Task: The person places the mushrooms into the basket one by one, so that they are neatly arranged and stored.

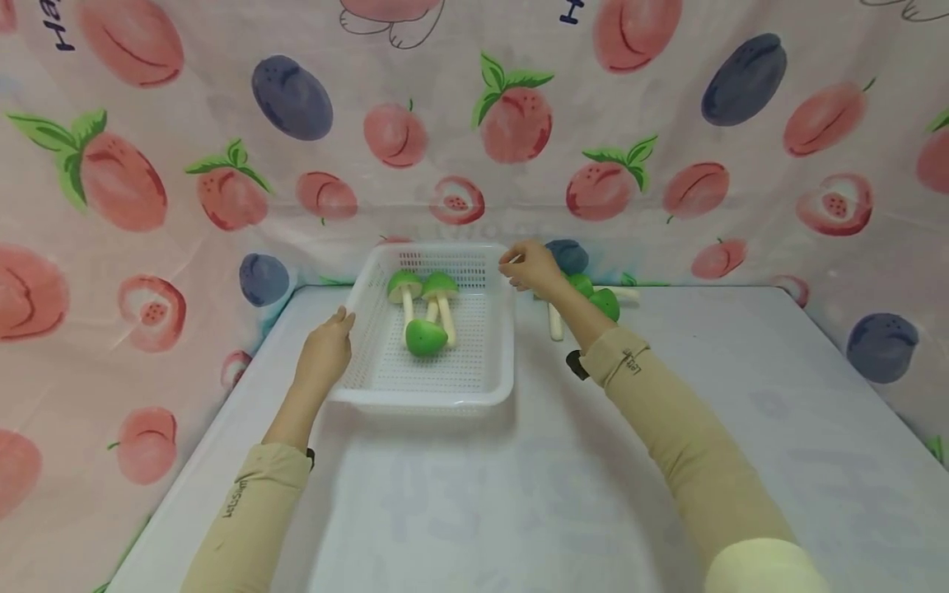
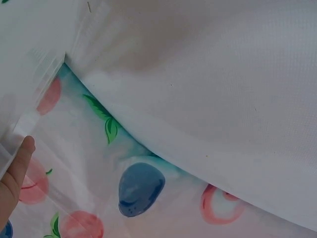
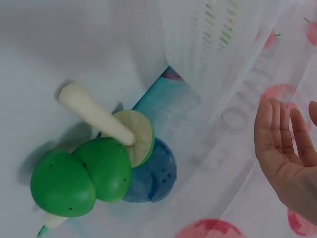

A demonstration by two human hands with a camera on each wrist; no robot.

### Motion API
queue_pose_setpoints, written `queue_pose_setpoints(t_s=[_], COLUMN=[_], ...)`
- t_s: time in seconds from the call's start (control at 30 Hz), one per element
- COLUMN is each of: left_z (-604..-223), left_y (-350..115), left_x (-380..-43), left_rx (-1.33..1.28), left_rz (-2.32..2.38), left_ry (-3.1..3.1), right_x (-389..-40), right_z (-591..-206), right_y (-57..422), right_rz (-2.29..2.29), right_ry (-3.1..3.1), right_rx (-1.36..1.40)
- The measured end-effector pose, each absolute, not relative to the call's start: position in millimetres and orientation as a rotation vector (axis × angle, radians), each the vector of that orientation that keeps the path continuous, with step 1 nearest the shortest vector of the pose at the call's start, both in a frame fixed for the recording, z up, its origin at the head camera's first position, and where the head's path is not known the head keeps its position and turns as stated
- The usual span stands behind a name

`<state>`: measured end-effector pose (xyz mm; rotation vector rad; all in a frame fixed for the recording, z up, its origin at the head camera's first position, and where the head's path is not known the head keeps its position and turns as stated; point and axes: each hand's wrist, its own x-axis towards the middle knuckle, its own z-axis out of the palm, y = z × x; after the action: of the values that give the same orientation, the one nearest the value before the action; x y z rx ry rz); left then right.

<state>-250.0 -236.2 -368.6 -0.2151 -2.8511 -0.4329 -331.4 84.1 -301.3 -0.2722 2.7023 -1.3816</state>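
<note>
A white plastic basket (image 1: 497, 387) holds three toy mushrooms (image 1: 426, 338) with green caps and pale stems. At the basket's left rim, my left hand (image 1: 324, 354) holds the edge; in the left wrist view only one finger (image 2: 22, 156) shows, reaching up against the basket's side. My right hand (image 1: 532, 268) is over the back right corner of the basket, its fingers loosely bent toward the rim. The right wrist view shows that hand (image 3: 287, 153) with thumb apart from the fingers and nothing between them. Several more green-capped mushrooms (image 3: 101, 168) lie right of the basket, partly behind my right forearm in the head view.
A white-covered table (image 1: 593, 494) extends in front and to the right. Behind it hangs a fruit-printed cloth (image 1: 460, 107), which also drops along the table's left side. Dark wrist straps (image 1: 577, 365) sit at the cuffs of the beige sleeves (image 1: 689, 436).
</note>
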Motion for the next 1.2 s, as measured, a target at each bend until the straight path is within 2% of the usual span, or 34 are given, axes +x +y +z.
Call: queue_pose_setpoints(t_s=[0.7,1.2], left_z=[-367,-368], left_y=[-237,-237], left_x=[-250,-249], left_rx=[-0.228,-0.223], left_rz=[-0.463,-0.464], left_ry=[-2.86,-2.852], right_x=[-341,-349], right_z=[-323,-358], right_y=[141,176], right_rz=[-1.341,-1.36], right_ry=[2.85,2.973], right_rx=[-0.101,-0.238])
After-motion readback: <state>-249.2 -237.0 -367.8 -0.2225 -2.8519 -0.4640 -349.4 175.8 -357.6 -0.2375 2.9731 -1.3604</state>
